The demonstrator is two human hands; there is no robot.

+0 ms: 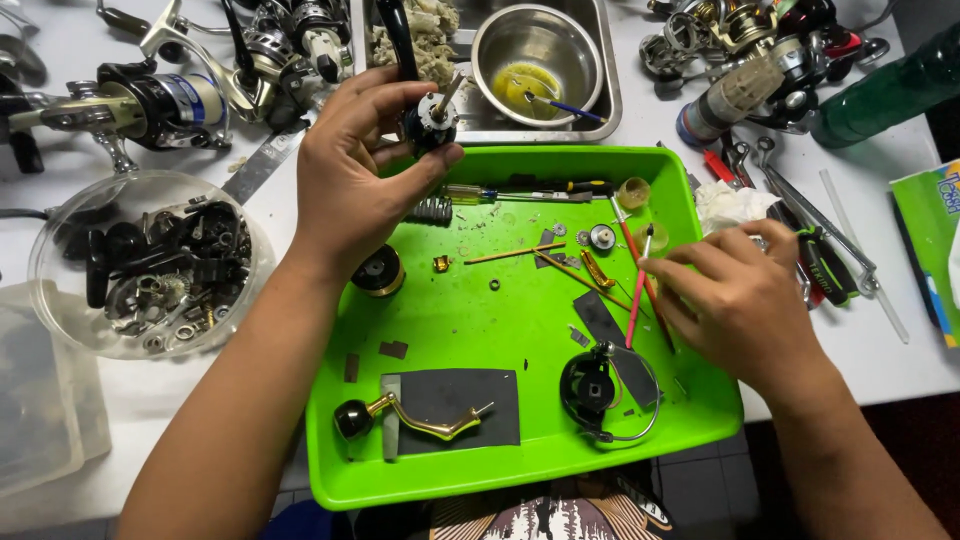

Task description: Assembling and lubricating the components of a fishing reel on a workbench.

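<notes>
My left hand (350, 175) holds up a black fishing reel body (432, 120) with a thin shaft sticking out, above the far edge of a bright green tray (450, 330). My right hand (735, 300) rests at the tray's right side, fingers pinched on a thin pink stick (637, 295) that points down into the tray. In the tray lie a gold crank handle with a black knob (410, 415), a black rotor with a wire bail (600, 390), a black and gold spool (379, 272), dark sandpaper pieces and small gears.
A clear bowl of dark reel parts (150, 265) sits left of the tray. Beyond it a steel tray holds a metal bowl with yellow liquid (535, 60). Other reels (150, 100) lie at back left and back right. Tools (820, 250), a green bottle (890, 90) and tissue lie right.
</notes>
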